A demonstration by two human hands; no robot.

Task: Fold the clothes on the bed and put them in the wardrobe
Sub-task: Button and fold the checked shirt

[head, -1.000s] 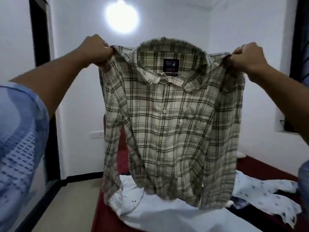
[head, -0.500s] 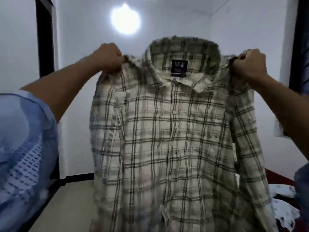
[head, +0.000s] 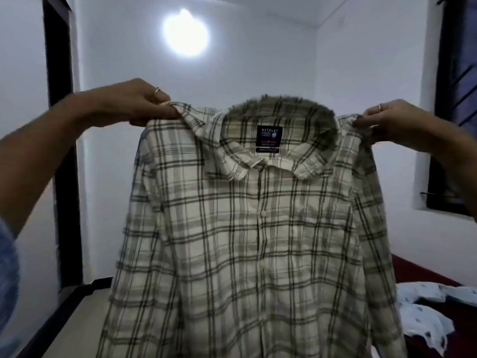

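i am holding the plaid shirt (head: 247, 228) up in the air over the bed (head: 423, 270), my left hand (head: 134, 104) and right hand (head: 395, 122) each pinching a shoulder. these thin pinches are risking a slip, and the hanging sleeves may be bunching under any fold.

I count one plaid shirt (head: 247, 228) and two hands (head: 136, 102) (head: 392, 120) holding its shoulders. Right of the shirt, one pale printed garment (head: 426, 313) lies on one bed (head: 438, 280).
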